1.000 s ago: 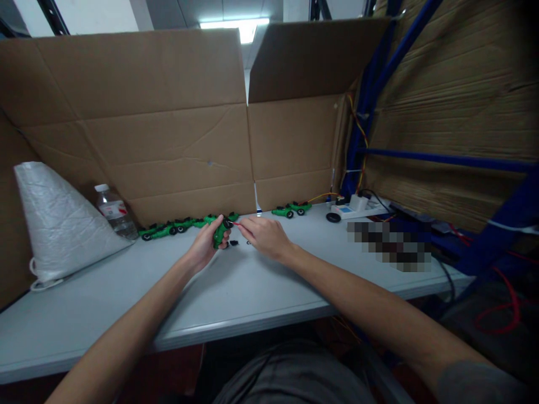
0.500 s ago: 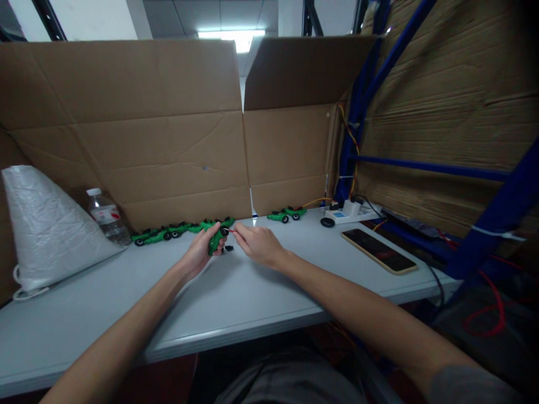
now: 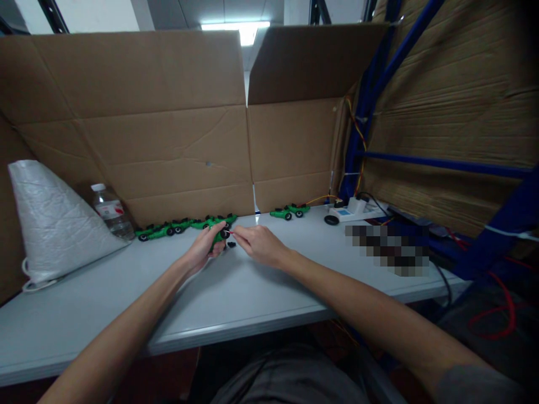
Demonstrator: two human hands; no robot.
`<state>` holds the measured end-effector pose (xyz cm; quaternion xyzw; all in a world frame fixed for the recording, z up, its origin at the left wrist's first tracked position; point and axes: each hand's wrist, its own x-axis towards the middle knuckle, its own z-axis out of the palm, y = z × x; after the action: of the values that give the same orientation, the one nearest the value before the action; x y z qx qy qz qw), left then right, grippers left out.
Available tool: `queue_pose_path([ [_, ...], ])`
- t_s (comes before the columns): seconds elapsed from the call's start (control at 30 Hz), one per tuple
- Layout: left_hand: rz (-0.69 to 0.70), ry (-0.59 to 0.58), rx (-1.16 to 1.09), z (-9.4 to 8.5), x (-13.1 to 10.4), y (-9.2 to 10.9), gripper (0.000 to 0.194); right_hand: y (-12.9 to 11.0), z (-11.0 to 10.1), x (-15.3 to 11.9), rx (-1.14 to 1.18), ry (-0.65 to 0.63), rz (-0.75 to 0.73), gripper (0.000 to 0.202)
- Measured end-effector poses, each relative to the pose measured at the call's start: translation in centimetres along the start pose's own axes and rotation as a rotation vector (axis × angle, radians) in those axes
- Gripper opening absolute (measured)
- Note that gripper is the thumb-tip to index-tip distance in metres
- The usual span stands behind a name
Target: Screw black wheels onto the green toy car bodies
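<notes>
Dipped slightly, our left hand point(image 3: 202, 247) grips green plastic car point(image 3: 218, 237), likely steadied for slim red tool point(image 3: 232, 232) our right hand point(image 3: 261, 245) pinches.

Between the forearms point(image 3: 135, 320) the surface point(image 3: 248, 297) lies free from its front edge up to the left hand point(image 3: 202, 245) and right hand point(image 3: 261, 245), which block the middle. Behind them, green toy cars point(image 3: 183, 224) stand before the cardboard wall point(image 3: 168, 157); a whitish bag point(image 3: 63, 230) and bottle point(image 3: 111, 211) obstruct the left, a power strip point(image 3: 348, 213) the back right.
</notes>
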<state>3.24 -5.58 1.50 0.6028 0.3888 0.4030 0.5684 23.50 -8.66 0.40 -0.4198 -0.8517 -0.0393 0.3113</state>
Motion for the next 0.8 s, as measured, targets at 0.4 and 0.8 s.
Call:
queue_pose_path([
  [0.4,0.16,0.1,0.238,-0.5,0.3,-0.5,0.041,1.9,-0.4,-0.1,0.024,-0.124,-0.227,0.028],
  [0.8,0.302,0.229,0.308,0.6,0.0,-0.4,0.036,0.1,-0.8,-0.4,-0.283,-0.14,-0.045,0.043],
])
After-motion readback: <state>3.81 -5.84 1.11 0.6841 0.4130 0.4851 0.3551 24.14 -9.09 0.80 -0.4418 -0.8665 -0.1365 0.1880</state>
